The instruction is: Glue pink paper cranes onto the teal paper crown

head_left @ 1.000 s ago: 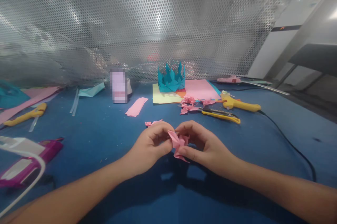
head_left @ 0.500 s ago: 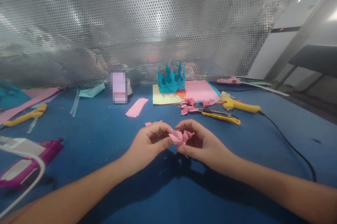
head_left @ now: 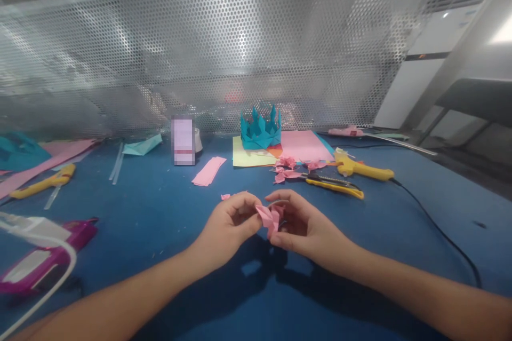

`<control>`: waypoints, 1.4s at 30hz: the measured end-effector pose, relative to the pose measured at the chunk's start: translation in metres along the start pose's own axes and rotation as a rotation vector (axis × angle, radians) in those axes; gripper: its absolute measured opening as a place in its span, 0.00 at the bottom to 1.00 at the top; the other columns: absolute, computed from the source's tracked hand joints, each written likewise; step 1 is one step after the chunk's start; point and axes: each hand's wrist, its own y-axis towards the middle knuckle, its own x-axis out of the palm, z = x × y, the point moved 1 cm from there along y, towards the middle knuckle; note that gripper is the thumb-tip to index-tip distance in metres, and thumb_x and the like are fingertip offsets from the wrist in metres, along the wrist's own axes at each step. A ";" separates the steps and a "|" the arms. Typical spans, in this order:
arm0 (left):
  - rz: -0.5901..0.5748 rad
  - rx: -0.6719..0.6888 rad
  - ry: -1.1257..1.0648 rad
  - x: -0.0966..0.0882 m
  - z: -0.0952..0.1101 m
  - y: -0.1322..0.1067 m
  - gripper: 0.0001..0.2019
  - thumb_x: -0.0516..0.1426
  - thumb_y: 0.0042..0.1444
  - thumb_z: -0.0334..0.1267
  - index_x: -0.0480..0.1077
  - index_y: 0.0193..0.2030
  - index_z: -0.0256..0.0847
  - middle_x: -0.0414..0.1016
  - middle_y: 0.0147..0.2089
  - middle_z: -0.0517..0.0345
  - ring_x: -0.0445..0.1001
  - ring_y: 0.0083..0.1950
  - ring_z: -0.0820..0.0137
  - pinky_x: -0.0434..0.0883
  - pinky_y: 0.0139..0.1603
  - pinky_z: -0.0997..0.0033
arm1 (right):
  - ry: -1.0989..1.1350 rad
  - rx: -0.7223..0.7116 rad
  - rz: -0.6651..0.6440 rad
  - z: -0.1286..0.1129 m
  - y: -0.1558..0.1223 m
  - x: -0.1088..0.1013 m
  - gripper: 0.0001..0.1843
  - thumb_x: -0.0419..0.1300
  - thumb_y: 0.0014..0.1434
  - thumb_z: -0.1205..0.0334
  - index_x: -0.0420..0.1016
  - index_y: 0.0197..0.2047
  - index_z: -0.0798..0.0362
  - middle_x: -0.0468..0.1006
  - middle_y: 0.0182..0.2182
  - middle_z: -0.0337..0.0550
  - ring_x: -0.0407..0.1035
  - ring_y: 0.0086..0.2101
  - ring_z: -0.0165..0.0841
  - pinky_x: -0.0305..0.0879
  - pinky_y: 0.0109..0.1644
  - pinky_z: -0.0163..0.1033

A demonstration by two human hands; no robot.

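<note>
Both hands meet just above the blue table top (head_left: 160,207), pinching one small folded pink paper piece (head_left: 269,217) between them. My left hand (head_left: 230,223) grips its left side with curled fingers. My right hand (head_left: 300,226) holds the right side between thumb and forefinger. A tiny pink scrap (head_left: 225,197) lies just behind my left hand.
Behind the hands lie several folded pink paper bits (head_left: 286,167), a yellow utility knife (head_left: 334,185), a yellow glue gun (head_left: 360,167) with a black cable (head_left: 436,218), a teal paper crown (head_left: 260,128) on coloured sheets, and a pink strip (head_left: 208,171). A purple glue gun (head_left: 44,258) sits at left. A perforated metal screen (head_left: 240,53) backs the table.
The hands have kept turning and pinching the pink piece; it looks more tightly folded now. The view has tilted up a little.
</note>
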 end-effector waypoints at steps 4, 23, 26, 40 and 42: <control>0.156 -0.050 -0.049 0.001 0.005 0.003 0.06 0.59 0.51 0.38 0.67 0.33 0.39 0.70 0.31 0.61 0.69 0.34 0.73 0.67 0.40 0.73 | -0.050 -0.032 0.040 -0.006 0.000 -0.003 0.35 0.68 0.46 0.57 0.53 0.52 0.44 0.64 0.44 0.42 0.68 0.35 0.29 0.70 0.38 0.39; 0.242 -0.163 -0.027 -0.006 0.026 0.019 0.10 0.60 0.50 0.41 0.66 0.31 0.37 0.71 0.29 0.61 0.67 0.30 0.75 0.65 0.38 0.72 | -0.497 -0.151 0.231 -0.027 0.015 -0.012 0.14 0.63 0.51 0.62 0.63 0.39 0.50 0.67 0.39 0.42 0.66 0.37 0.32 0.69 0.39 0.39; 0.171 -0.159 -0.047 0.001 0.027 0.020 0.10 0.60 0.49 0.41 0.67 0.32 0.36 0.72 0.31 0.59 0.69 0.33 0.74 0.66 0.40 0.71 | -0.554 -0.177 0.256 -0.032 0.015 -0.017 0.05 0.58 0.55 0.62 0.65 0.34 0.51 0.70 0.31 0.39 0.68 0.31 0.29 0.69 0.37 0.37; -0.072 -0.113 0.961 -0.080 0.034 0.014 0.29 0.60 0.47 0.43 0.58 0.57 0.46 0.60 0.60 0.50 0.61 0.59 0.57 0.60 0.57 0.56 | -1.605 -0.341 -0.091 -0.070 0.013 -0.077 0.04 0.55 0.55 0.68 0.70 0.34 0.51 0.75 0.32 0.43 0.68 0.33 0.37 0.61 0.36 0.40; -0.072 -0.088 0.962 -0.078 0.030 0.015 0.25 0.58 0.50 0.39 0.59 0.56 0.45 0.64 0.57 0.50 0.64 0.55 0.60 0.63 0.54 0.58 | -1.568 -0.306 -0.112 -0.083 0.024 -0.080 0.05 0.58 0.56 0.59 0.70 0.35 0.50 0.75 0.33 0.43 0.68 0.35 0.37 0.62 0.38 0.41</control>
